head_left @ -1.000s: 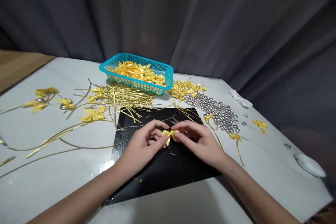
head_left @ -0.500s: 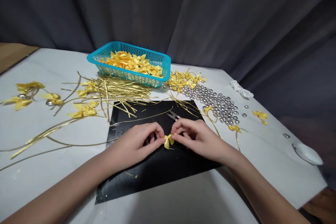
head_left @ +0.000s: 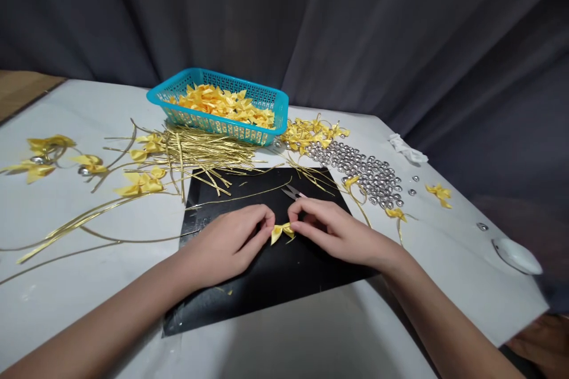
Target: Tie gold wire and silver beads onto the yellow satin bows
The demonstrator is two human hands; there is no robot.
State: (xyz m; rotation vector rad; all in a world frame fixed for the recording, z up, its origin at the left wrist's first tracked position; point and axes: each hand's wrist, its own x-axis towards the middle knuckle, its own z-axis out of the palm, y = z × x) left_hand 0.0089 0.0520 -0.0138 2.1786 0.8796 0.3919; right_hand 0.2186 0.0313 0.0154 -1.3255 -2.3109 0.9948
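Observation:
A small yellow ribbon bow (head_left: 277,233) is stretched between both hands over a black mat (head_left: 267,284). My left hand (head_left: 237,240) pinches its left end between thumb and fingers. At its right end, my right hand (head_left: 331,228) is also closed in a pinch. A short piece of thin wire or thread pokes out below the bow. Scissors (head_left: 293,192) lie just behind my right hand, their handles partly hidden by it. One long gold wire (head_left: 244,197) crosses the mat behind the hands.
Behind stands a blue basket (head_left: 217,121) of yellow bows, with gold wire strips (head_left: 208,151) before it. Silver beads (head_left: 373,174) and finished-looking bow pieces (head_left: 311,133) lie to the right. More wired bows (head_left: 142,182) are at left; a white mouse-like object (head_left: 516,256) sits far right.
The bow has shifted slightly left and up and now looks more spread out. My left hand's fingers have drawn closer together around its end. The view has moved slightly.

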